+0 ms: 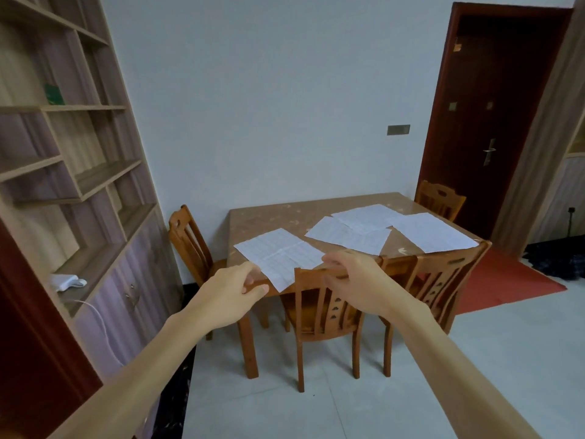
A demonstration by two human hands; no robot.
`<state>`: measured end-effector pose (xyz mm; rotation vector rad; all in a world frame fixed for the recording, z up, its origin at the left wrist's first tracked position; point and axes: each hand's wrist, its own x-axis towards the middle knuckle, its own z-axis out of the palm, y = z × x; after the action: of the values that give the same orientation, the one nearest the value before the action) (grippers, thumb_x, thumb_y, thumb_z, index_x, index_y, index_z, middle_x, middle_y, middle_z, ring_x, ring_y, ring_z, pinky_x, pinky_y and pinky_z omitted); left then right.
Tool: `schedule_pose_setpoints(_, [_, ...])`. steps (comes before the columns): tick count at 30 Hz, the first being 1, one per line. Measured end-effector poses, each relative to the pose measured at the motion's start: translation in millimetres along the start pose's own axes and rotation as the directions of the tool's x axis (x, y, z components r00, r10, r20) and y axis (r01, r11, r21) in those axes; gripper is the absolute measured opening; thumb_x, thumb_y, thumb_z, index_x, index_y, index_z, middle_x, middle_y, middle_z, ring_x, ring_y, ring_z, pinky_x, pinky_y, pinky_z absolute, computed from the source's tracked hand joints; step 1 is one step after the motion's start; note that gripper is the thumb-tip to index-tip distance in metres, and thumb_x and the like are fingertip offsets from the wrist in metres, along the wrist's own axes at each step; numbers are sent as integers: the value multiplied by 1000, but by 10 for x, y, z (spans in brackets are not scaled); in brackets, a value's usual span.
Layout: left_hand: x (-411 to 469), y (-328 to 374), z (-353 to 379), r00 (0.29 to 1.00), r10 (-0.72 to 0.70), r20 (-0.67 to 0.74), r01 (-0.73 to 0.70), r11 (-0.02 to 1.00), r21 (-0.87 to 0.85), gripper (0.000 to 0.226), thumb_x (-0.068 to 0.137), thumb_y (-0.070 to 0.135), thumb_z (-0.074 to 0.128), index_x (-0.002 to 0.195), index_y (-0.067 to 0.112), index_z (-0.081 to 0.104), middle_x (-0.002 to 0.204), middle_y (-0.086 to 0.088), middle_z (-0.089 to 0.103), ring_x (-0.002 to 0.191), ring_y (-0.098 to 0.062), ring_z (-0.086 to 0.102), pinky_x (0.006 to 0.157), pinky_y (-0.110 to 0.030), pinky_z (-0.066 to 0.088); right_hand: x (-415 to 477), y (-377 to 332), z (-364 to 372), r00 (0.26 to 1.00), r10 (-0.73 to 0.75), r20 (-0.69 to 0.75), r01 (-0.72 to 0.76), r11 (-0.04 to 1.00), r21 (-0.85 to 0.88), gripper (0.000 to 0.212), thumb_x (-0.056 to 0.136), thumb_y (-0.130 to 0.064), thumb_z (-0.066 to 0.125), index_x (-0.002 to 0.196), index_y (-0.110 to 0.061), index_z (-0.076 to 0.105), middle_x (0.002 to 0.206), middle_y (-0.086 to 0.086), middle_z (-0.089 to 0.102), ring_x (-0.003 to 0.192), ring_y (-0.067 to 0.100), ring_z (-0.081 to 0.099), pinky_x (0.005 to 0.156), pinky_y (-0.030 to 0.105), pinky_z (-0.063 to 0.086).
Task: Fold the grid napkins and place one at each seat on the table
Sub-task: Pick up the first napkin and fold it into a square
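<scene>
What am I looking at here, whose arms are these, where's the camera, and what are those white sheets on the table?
There is no machine here. A person wears one wide-angle camera on the head, so you see the room roughly as they do, looking forward and down. The two bare arms are theirs. The left hand and right hand reach toward the nearest napkin, which hangs over the near edge of the wooden table. I cannot tell whether either hand grips it. Three more grid napkins lie flat and unfolded further back, some overlapping. Four wooden chairs stand around the table.
</scene>
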<state>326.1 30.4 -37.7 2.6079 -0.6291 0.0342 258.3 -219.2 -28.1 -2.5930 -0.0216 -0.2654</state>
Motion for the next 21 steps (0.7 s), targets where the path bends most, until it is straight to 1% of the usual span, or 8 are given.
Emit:
schedule_pose_setpoints(3, [468, -27, 62, 999, -29, -16, 29, 1000, -12, 49, 97, 45, 58, 142, 26, 49, 131, 3, 64, 110, -12, 65, 95, -34, 57, 499, 267, 32, 1000, 9, 24, -10, 999, 34, 49, 96, -32, 60, 143, -24, 48, 146, -3, 50, 129, 17, 52, 106, 34, 47])
schedule_pose_setpoints(7, [1139, -55, 154, 999, -47, -17, 47, 999, 1, 50, 96, 46, 59, 141, 27, 49, 127, 5, 65, 104, -10, 66, 91, -31, 58, 1151, 631, 30, 999, -3, 35, 2, 999, 34, 46, 96, -30, 58, 141, -21, 51, 141, -3, 53, 123, 15, 55, 100, 28, 46])
schedule_pose_setpoints(10, [1613, -111, 265, 998, -65, 13, 65, 998, -5, 47, 96, 44, 59, 139, 26, 51, 124, 5, 65, 104, -9, 65, 91, -33, 57, 1564, 901, 28, 999, 1, 46, -3, 999, 41, 46, 97, -28, 55, 142, -20, 49, 138, -3, 55, 121, 12, 54, 98, 26, 46])
schedule_pose_setpoints(15, [2217, -287, 532, 990, -96, 104, 96, 995, 8, 42, 95, 44, 60, 133, 24, 59, 128, 5, 67, 112, -9, 64, 94, -31, 56, 2148, 1262, 110, 997, 8, 82, -12, 999, 41, 43, 98, -31, 56, 139, -21, 51, 132, -4, 60, 115, 11, 57, 97, 26, 47])
schedule_pose_setpoints(21, [2965, -575, 859, 979, -138, 150, 142, 990, -20, 36, 92, 49, 62, 124, 32, 62, 121, 8, 68, 104, -9, 65, 89, -31, 59, 2809, 1637, 338, 993, 12, 115, -13, 1000, 8, 42, 97, -30, 58, 137, -17, 55, 129, -1, 63, 114, 13, 59, 97, 28, 49])
